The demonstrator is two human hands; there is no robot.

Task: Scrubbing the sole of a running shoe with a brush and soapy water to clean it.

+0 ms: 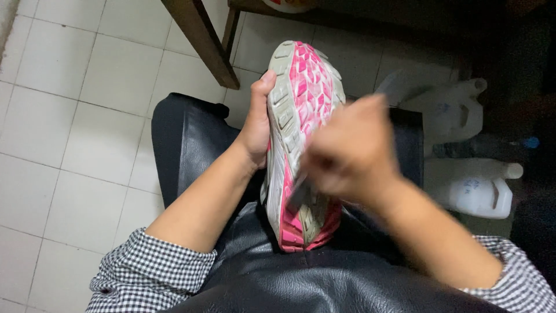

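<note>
A sports shoe (304, 98) with a pink and grey sole stands sole-up on my lap, over a black leather apron (191, 139). My left hand (258, 122) grips its left side, thumb on the toe edge. Blurred with motion, my right hand (350, 150) is closed around a thin dark tool (298, 194) whose lower end lies against the sole near the heel; a pale blurred part of it sticks out above the hand. Both sleeves are black-and-white checked.
White floor tiles (75, 116) spread to the left. A dark wooden furniture leg (202, 40) stands ahead of my knees. Two white plastic jugs (475, 191) sit on the floor at the right, beside dark shadowed space.
</note>
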